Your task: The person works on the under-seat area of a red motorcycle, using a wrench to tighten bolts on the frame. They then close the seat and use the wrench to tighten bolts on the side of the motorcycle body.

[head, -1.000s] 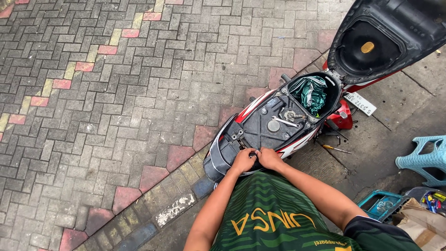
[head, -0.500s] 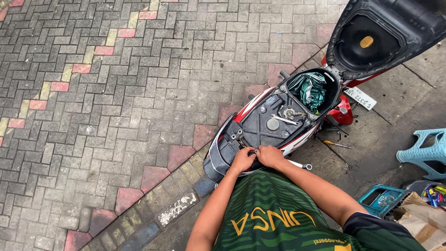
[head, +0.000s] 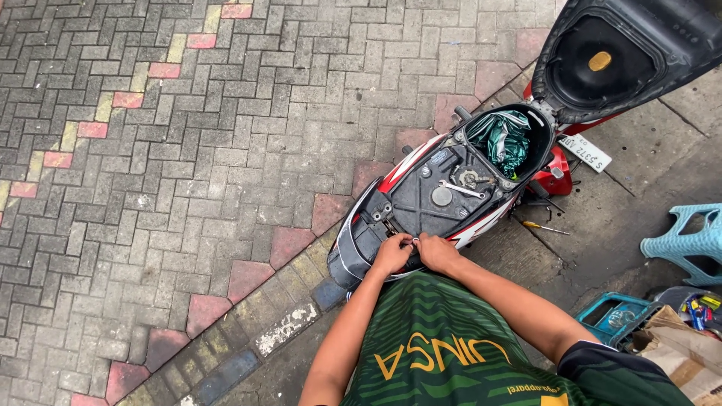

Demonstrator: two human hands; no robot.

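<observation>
Red-and-white scooter (head: pixel 451 188) – seat up, black inner panel still on | left hand (head: pixel 391 254), right hand (head: pixel 438 252) – fingertips pinched together on small fastener (head: pixel 414 240) at panel's near edge | loose wrench (head: pixel 460 189) on panel

left hand (head: pixel 392 253) meets right hand (head: pixel 438 252), fingers seemingly pinched.

Tiny part btwn fingertips (head: pixel 414 241) indistinct
</observation>
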